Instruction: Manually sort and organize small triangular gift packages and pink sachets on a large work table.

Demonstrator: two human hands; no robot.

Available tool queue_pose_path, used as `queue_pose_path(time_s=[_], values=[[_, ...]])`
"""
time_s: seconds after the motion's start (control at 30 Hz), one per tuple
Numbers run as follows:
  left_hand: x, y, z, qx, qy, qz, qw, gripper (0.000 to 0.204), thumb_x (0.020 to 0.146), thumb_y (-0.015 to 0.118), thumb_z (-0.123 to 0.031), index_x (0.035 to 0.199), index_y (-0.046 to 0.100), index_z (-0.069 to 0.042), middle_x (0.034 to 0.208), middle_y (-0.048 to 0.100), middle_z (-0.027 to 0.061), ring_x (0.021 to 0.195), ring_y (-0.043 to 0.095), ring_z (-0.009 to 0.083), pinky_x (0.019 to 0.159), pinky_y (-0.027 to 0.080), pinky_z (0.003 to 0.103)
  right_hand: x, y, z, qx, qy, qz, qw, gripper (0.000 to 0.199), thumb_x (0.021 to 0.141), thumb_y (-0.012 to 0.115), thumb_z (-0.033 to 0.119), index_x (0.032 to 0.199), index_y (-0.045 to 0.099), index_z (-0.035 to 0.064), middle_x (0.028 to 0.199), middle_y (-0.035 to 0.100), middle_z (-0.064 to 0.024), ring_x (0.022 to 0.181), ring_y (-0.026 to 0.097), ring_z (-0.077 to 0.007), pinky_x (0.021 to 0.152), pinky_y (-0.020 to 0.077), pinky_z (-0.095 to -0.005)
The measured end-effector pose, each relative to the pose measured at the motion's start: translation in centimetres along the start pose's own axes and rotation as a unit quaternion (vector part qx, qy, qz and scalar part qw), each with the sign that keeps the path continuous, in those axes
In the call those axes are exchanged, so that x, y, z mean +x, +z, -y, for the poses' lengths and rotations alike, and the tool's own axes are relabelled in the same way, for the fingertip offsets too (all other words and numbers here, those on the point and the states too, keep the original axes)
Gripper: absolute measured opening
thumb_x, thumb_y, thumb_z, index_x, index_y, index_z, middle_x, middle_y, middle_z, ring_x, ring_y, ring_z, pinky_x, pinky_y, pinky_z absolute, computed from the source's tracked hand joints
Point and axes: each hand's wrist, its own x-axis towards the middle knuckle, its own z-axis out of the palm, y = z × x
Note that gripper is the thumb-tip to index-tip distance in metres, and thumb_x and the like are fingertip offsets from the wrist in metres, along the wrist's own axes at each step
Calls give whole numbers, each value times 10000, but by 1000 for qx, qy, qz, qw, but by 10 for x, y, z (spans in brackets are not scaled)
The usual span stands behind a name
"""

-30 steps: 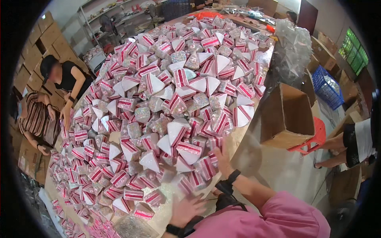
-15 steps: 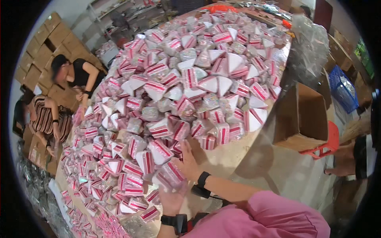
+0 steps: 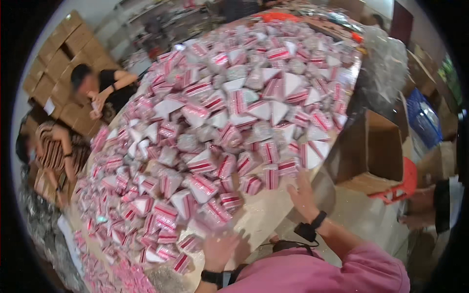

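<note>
A big heap of wedge-shaped pieces that look like cake slices [image 3: 195, 113], pink and white with red stripes and wrapped in clear film, covers the pale table [image 3: 266, 207]. My left hand [image 3: 220, 248] is at the near edge of the heap, fingers spread, just below a shiny wrapped wedge [image 3: 215, 213]; its outline is slightly blurred. My right hand [image 3: 304, 198] is farther right over the table's edge, fingers apart. Close to its fingertips lies a striped wedge [image 3: 288, 167]. Neither hand holds anything that I can see.
An open cardboard box [image 3: 359, 151] rests on a red stool [image 3: 404, 183] at right. Beyond it are clear plastic bags [image 3: 386, 68] and a blue basket [image 3: 423, 117]. Two people [image 3: 105, 90] work at the left side, before stacked cartons [image 3: 58, 53]. Another person's leg shows far right.
My right hand has moved right, away from the left hand, toward the table's right edge. The left hand has dropped away from the wedge it was touching. A person at left has raised their hands.
</note>
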Motion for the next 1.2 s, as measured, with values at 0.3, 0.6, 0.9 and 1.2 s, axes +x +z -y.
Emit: queue_pose_path(time_s=[0.3, 0.6, 0.9, 1.2], values=[[39, 68, 45, 53, -79, 48, 994, 690, 844, 441, -626, 1195, 458, -32, 1161, 513, 220, 1139, 461, 424, 953, 368, 560, 27, 32, 43, 12, 85, 114, 990, 781, 761, 660, 223, 1412, 258, 64, 1239, 393, -285, 1124, 418, -403, 914, 408, -427], [56, 64, 37, 36, -11, -4, 999, 680, 851, 359, -671, 1210, 494, -110, 1064, 587, 114, 1044, 537, 345, 841, 436, 565, 21, 53, 64, 18, 45, 326, 944, 827, 786, 633, 361, 1429, 176, 111, 1093, 491, -315, 996, 515, -445, 896, 421, -452], [55, 56, 49, 9, -25, 50, 998, 921, 802, 444, -699, 1391, 191, -38, 1424, 225, 154, 1303, 286, 367, 921, 395, 599, 128, -97, -75, -16, -9, -150, 988, 485, 833, 598, 195, 1268, 476, 18, 1239, 497, -165, 1144, 471, -303, 984, 358, -361], [54, 53, 61, -69, -80, 19, 994, 814, 816, 422, -689, 1356, 273, -99, 1396, 294, 178, 1302, 276, 435, 974, 284, 665, 96, -18, -71, 103, 41, -164, 980, 528, 819, 591, 196, 1294, 449, 16, 1294, 444, -195, 1226, 392, -328, 1040, 293, -363]])
